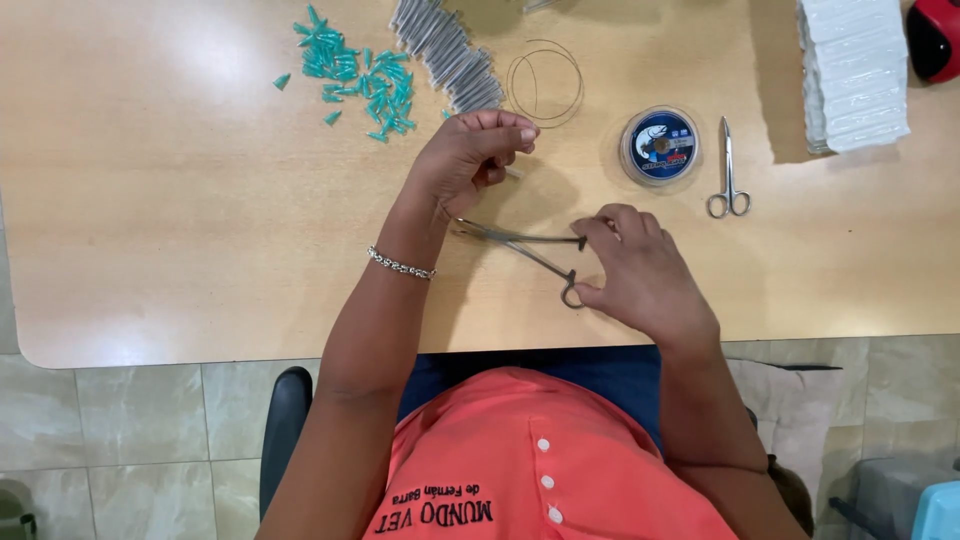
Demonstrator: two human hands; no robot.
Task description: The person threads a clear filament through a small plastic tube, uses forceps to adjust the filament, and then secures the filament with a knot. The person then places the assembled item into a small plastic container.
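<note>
My right hand (640, 275) grips the ring handles of slim metal forceps (520, 248), whose jaws point left toward my left wrist. My left hand (470, 160) hovers above them with its fingers pinched shut on a small thin piece, too small to identify. A coil of thin wire (545, 82) lies just beyond my left hand on the wooden table (150, 220).
A heap of teal plastic caps (365, 75) and a row of thin grey tubes (450, 55) lie at the back. A round spool of line (659, 145), small scissors (728, 175), a stack of white packets (852, 70) and a red object (935, 38) sit to the right.
</note>
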